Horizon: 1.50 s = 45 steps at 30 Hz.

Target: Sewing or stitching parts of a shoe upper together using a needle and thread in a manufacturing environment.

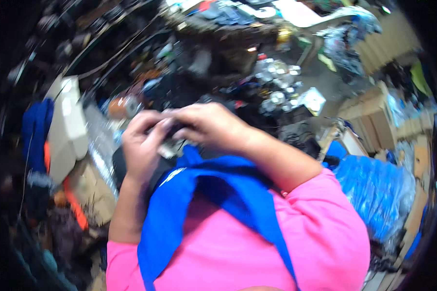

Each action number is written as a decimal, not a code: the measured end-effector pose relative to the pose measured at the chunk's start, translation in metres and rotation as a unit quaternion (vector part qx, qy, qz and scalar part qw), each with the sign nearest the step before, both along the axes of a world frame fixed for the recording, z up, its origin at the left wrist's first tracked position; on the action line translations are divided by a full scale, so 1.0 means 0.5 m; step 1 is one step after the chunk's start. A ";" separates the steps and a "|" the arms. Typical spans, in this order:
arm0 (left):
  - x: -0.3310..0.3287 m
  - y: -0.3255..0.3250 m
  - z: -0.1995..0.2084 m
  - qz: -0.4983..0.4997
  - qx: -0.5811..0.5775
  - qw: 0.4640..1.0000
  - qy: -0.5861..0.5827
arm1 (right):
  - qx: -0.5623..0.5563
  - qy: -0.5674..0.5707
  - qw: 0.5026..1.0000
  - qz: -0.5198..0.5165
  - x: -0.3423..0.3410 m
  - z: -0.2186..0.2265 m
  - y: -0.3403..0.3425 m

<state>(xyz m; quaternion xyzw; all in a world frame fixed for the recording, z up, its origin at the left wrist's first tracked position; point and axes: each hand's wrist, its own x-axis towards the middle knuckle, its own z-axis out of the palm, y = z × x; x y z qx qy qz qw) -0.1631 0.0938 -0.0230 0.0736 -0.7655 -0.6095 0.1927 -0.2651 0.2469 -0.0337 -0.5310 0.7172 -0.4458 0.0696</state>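
Observation:
My left hand (144,138) and my right hand (210,125) meet in front of my blue apron (170,213). Fingers of both are curled and pinched together at the tips. Whatever lies between them is small, blurred and mostly covered, so I cannot make out its kind. Just beyond the left hand is a brownish-orange roll-like thing (124,106) in clear wrapping. Dark material lies behind and below the fingers.
Clear plastic sheeting (101,140) and cardboard (68,131) lie to the left, with an orange strip (75,203). Bottles and cans (277,82) are heaped ahead right. On the right are a cardboard box (369,119) and a blue plastic bag (374,194).

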 end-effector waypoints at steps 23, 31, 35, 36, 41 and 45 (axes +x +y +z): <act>-0.084 0.096 0.001 -0.164 0.202 0.961 0.096 | -0.087 -0.142 0.983 -0.078 -0.011 0.076 0.046; -0.046 -0.035 -0.007 -0.153 0.004 0.973 -0.171 | -0.479 -0.342 0.808 0.013 -0.236 0.204 0.380; 0.020 -0.244 0.030 -0.016 -0.060 0.980 -0.191 | -0.547 -0.320 0.708 -0.312 -0.292 0.072 0.664; 0.033 -0.288 0.047 -0.002 -0.118 0.965 -0.234 | -0.568 -0.325 0.636 -0.409 -0.290 0.023 0.727; 0.117 -0.396 0.090 -0.113 -0.157 0.916 -0.351 | -0.372 -0.216 0.446 -0.785 -0.235 -0.268 0.893; 0.156 -0.388 0.065 -0.011 -0.102 0.854 -0.510 | 0.195 -0.142 0.756 -0.608 -0.204 -0.520 0.752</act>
